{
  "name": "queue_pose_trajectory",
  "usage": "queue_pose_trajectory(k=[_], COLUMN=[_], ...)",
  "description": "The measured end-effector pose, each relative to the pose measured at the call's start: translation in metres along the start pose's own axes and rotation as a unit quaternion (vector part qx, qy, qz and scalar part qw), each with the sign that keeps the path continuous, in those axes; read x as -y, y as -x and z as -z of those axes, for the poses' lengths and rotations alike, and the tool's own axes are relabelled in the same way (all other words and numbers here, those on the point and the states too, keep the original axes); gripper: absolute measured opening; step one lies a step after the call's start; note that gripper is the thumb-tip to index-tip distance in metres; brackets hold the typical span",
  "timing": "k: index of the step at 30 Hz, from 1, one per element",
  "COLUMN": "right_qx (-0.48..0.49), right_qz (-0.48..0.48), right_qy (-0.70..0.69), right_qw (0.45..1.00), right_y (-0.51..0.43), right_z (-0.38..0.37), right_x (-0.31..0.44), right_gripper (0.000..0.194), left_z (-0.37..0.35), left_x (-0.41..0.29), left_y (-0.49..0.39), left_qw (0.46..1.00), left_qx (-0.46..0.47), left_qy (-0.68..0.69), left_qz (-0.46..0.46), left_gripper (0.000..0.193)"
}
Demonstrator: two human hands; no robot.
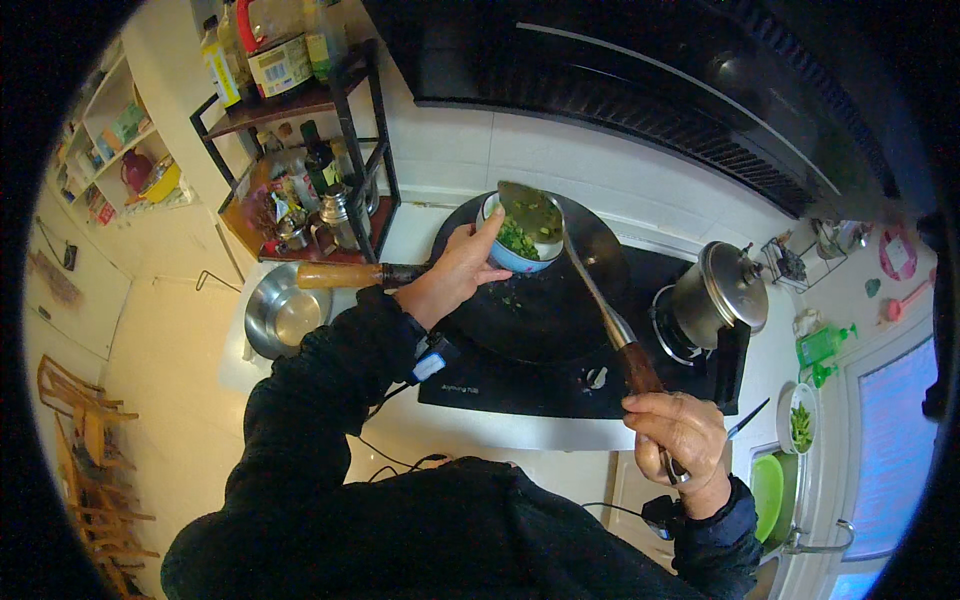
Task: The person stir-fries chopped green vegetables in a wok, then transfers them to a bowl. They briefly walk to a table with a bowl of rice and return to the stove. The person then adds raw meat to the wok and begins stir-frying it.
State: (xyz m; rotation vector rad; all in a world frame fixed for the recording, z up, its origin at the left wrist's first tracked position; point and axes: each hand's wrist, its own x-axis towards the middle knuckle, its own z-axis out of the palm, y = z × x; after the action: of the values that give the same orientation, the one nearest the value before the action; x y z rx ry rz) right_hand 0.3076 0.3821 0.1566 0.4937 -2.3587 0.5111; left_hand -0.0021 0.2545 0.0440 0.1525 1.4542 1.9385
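My left hand [459, 268] grips a blue-and-white bowl [517, 261] by its side, thumb over the rim. Chopped greens [513, 238] lie inside it. My right hand [679, 435] is closed round the dark wooden handle [639, 367] of a metal wok spatula [589, 279]. The spatula's blade [531, 211] rests over the bowl's far side, with bits of green on it. Beneath the bowl sits a dark wok [517, 330] on the stove, a few green scraps on its surface. The wok's wooden handle [337, 275] points left, partly behind my left wrist.
A pressure cooker [716, 300] stands on the right burner of the black gas stove [487, 394]. On the left are a steel basin [281, 319] and a black-framed rack [360, 142] of bottles. A range hood [600, 82] overhangs the back. Greens in a white bowl [787, 420] sit near the sink [791, 517].
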Motion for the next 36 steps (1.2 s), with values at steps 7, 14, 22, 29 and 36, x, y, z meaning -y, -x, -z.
queue_pose_trajectory(k=[7,14,22,29,36], right_qx=[-0.237,-0.343,-0.105,-0.058,0.105], right_qz=[-0.198,-0.305,-0.471,-0.457,-0.196], right_qy=[-0.242,-0.314,-0.213,-0.209,-0.199], right_qw=[0.92,0.831,0.849,0.863,0.954], right_y=[0.01,-0.004,-0.058,-0.091,-0.088], right_z=[0.003,-0.009,0.009,-0.02,-0.048], right_x=[-0.011,-0.061,-0.105,-0.128,-0.104], right_gripper=[0.01,0.024,0.031,0.03,0.018], left_z=[0.002,0.016,0.07,0.1,0.125], left_x=[0.007,-0.004,0.002,0.038,0.073], left_y=[0.012,0.047,0.145,0.199,0.193], left_qw=[0.999,0.997,0.999,0.998,0.994], left_qx=[0.037,0.003,0.011,-0.03,-0.073], left_qy=[0.015,0.076,0.046,0.035,0.036], left_qz=[-0.035,-0.001,-0.009,0.042,0.068], left_gripper=[0.072,0.062,0.045,0.046,0.05])
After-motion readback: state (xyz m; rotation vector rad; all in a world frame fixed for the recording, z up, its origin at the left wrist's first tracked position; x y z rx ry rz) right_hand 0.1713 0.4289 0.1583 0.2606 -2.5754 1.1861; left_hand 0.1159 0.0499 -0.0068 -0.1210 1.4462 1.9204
